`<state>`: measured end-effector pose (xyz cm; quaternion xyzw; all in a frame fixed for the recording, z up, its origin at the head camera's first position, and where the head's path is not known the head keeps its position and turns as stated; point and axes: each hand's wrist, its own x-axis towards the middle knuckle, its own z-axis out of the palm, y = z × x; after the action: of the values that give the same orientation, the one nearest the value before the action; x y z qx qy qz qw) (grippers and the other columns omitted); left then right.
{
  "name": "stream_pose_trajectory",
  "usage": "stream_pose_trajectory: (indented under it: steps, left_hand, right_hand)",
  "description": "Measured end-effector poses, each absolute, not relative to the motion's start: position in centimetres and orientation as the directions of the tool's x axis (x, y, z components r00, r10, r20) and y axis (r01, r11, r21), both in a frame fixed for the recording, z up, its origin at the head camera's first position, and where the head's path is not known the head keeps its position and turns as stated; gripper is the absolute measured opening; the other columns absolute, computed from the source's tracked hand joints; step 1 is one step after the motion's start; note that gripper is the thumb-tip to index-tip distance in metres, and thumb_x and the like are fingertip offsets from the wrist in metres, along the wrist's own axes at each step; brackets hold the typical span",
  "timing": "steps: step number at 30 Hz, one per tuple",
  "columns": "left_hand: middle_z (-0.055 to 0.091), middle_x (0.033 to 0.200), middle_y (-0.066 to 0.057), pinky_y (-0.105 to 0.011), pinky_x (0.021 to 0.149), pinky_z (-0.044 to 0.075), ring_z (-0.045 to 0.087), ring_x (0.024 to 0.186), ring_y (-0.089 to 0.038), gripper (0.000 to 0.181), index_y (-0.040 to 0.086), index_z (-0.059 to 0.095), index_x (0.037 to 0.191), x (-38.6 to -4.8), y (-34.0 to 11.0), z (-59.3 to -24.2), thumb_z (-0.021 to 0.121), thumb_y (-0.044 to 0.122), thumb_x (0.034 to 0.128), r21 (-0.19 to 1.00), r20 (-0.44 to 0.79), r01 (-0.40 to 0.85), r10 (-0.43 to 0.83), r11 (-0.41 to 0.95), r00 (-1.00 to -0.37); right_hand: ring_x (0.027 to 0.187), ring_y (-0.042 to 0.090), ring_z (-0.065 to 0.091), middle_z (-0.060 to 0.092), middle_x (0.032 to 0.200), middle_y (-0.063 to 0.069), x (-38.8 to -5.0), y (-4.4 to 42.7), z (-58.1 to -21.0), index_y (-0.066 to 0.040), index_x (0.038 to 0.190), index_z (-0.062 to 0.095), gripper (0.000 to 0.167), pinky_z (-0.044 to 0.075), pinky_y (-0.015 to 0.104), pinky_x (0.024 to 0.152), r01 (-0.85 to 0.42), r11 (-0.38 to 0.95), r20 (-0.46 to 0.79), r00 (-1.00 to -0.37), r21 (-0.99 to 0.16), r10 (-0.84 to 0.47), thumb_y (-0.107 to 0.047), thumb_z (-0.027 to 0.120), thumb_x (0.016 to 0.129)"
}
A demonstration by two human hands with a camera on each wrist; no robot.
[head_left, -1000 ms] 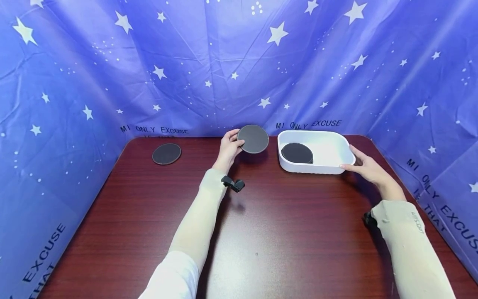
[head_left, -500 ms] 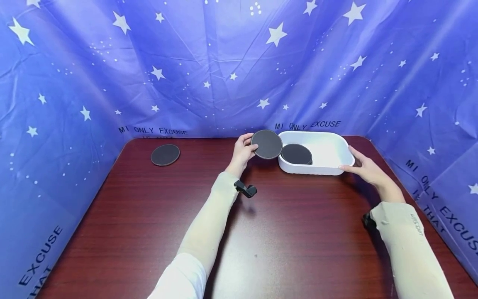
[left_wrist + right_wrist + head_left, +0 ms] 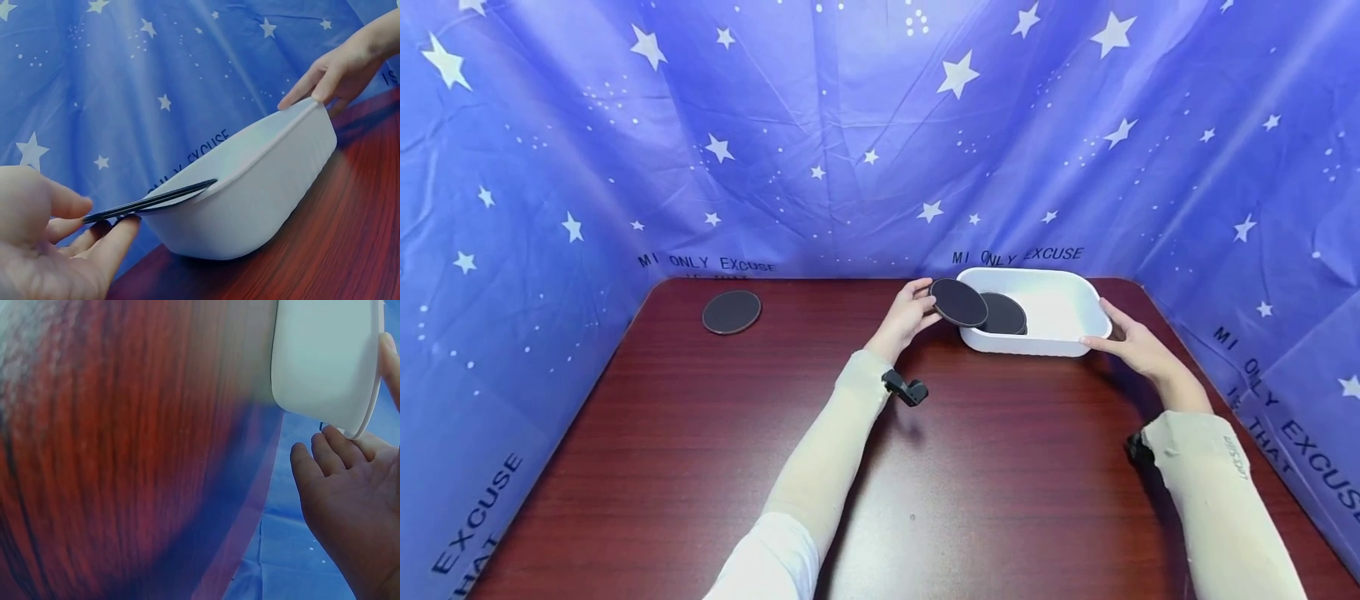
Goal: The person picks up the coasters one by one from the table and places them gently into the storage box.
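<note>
My left hand pinches a round black coaster by its left edge. In the left wrist view, this coaster lies tilted across the near end of the white oblong bin, thumb above and fingers below. Inside the bin's left end rests another dark coaster, partly covered by the held one; whether more lie under it I cannot tell. At the bin's opposite end my right hand grips the rim, thumb at the front corner and fingers at the side.
A further black coaster lies flat at the far left of the dark red wooden table. Blue star-printed cloth hangs behind the table and along both sides. Small black cameras sit on the wrists.
My left hand has carried the coaster rightward, from beside the bin to over its left end, tilting it flatter. The right hand keeps its hold on the bin.
</note>
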<state>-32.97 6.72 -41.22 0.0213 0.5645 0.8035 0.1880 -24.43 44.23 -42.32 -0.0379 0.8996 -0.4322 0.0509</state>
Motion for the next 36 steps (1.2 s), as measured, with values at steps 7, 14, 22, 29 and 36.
stream_pose_trajectory:
  steps: [7,14,22,29,36]
  left_hand:
    - [0.042,0.154,-0.021,-0.043,0.115,0.044,0.046,0.140,-0.033,0.048,-0.001,0.035,0.151,-32.9,6.5,-41.5,0.043,0.000,0.1034,0.912,-0.215,-0.337,0.430,-0.232,-0.877]
    - [0.039,0.157,-0.017,-0.041,0.117,0.040,0.040,0.145,-0.030,0.046,-0.004,0.038,0.150,-32.5,6.4,-41.0,0.044,0.004,0.1047,0.925,-0.236,-0.353,0.517,-0.140,-0.823]
    - [0.035,0.159,-0.020,-0.045,0.120,0.036,0.037,0.146,-0.033,0.046,-0.003,0.039,0.149,-32.9,4.6,-41.0,0.045,0.004,0.1044,0.940,-0.197,-0.307,0.501,-0.146,-0.842]
    - [0.039,0.156,-0.023,-0.048,0.121,0.033,0.036,0.146,-0.038,0.044,-0.005,0.039,0.149,-33.7,1.2,-40.9,0.040,0.003,0.1056,0.944,-0.154,-0.259,0.423,-0.203,-0.893]
    - [0.037,0.156,-0.025,-0.049,0.122,0.032,0.035,0.146,-0.039,0.046,-0.005,0.036,0.150,-34.4,-2.5,-40.6,0.042,0.004,0.1054,0.956,-0.121,-0.215,0.397,-0.200,-0.910]
  right_hand:
    - [0.144,0.034,0.029,0.005,0.164,0.026,-24.3,44.3,-42.2,-0.006,0.159,-0.004,0.093,0.033,-0.006,0.086,-0.018,0.637,-0.064,-0.992,-0.771,-0.107,-0.024,0.064,0.098]
    - [0.149,0.042,0.015,-0.001,0.165,0.021,-24.3,44.3,-42.4,-0.007,0.158,-0.005,0.094,0.026,-0.009,0.088,0.002,0.624,-0.081,-0.992,-0.782,-0.099,-0.025,0.064,0.098]
    - [0.146,0.033,0.029,0.003,0.165,0.025,-24.3,44.6,-42.5,-0.008,0.159,-0.004,0.093,0.033,-0.006,0.085,-0.016,0.629,-0.063,-0.993,-0.777,-0.104,-0.023,0.065,0.098]
    - [0.136,0.011,0.041,0.009,0.163,0.029,-24.2,44.5,-42.6,-0.007,0.159,-0.002,0.092,0.034,-0.005,0.083,-0.029,0.638,-0.051,-0.993,-0.769,-0.106,-0.023,0.065,0.098]
    - [0.133,0.003,0.041,0.008,0.163,0.028,-24.2,44.5,-42.3,-0.007,0.159,-0.002,0.092,0.034,-0.005,0.082,-0.035,0.640,-0.050,-0.992,-0.768,-0.115,-0.023,0.065,0.098]
